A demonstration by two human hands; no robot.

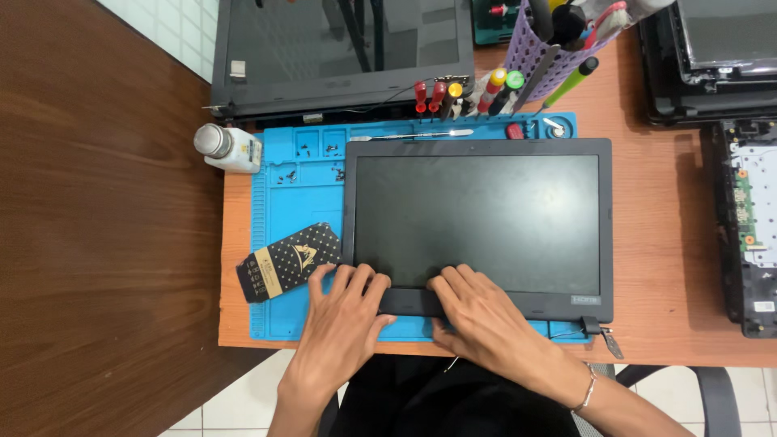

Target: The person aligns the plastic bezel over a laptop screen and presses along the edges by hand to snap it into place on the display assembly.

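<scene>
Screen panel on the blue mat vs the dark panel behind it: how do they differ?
The screen panel lies whole in view on the blue mat, with left hand and right hand on its near bezel. The rear panel sits on bare wood, cropped, untouched. Both are dark, flat and unlit.

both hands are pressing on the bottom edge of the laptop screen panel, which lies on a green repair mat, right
Not quite: the repair mat is blue, not green, as the head view shows. The rest holds: the left hand and right hand both press on the bottom edge of the laptop screen panel lying on it.
</scene>
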